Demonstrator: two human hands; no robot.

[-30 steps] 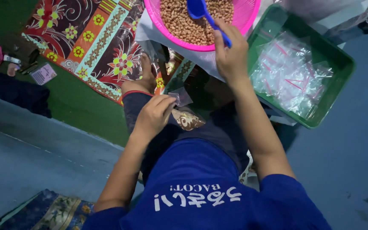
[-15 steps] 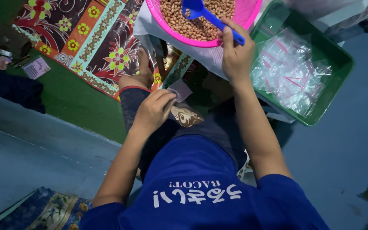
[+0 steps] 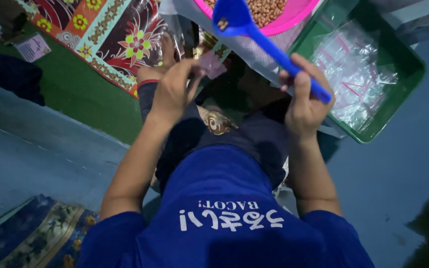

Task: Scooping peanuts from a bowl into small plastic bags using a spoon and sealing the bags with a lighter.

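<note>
Gripping the scoop in my right hand — nuts in its bowl, handle slanting toward me — my left hand pinched a bag just left of it.

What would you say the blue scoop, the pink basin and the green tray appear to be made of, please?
Blue scoop: probably moulded plastic, one uniform bright colour with a slight sheen.
Pink basin: looks like plastic too, with a thin glossy rim.
Green tray: likely rigid plastic, smooth with rounded corners.
</note>
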